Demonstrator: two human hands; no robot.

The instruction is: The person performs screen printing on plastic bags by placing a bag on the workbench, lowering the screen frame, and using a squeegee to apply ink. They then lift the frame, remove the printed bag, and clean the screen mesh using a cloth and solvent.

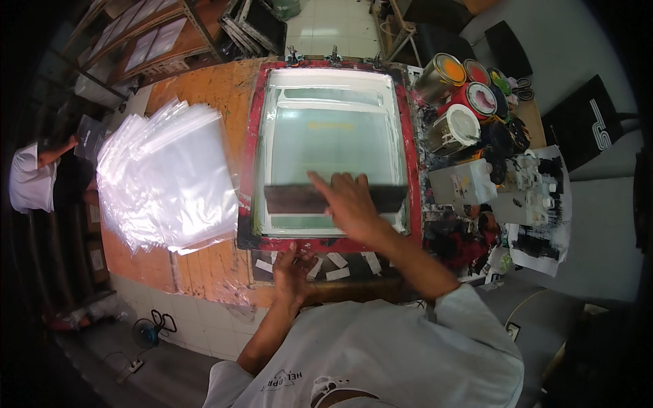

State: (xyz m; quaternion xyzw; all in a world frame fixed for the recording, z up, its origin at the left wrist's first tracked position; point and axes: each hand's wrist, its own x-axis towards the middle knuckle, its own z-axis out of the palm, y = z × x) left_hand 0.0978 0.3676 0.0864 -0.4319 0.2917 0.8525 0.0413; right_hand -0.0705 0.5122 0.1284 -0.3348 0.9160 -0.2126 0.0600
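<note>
My right hand [354, 207] is closed over a long dark squeegee [292, 199], with the index finger stretched along it. The squeegee lies crosswise on the pale mesh near the near end of a red-edged printing screen [253, 163]. White ink [330, 79] coats the mesh's far end and sides. At the screen's near edge, my left hand [292, 272] is turned palm up, its fingers curled and a fingertip on the red frame. Small white strips [337, 275] lie beside it. Left of the screen, clear plastic bags [170, 177] are fanned out in a pile.
Paint cans [457, 129] and pale plastic jugs [466, 182] crowd the right side. Metal clamps [334, 56] hold the screen's far edge. A person [34, 177] with a dark sheet is at far left. The orange wooden table [197, 85] extends beneath the bags.
</note>
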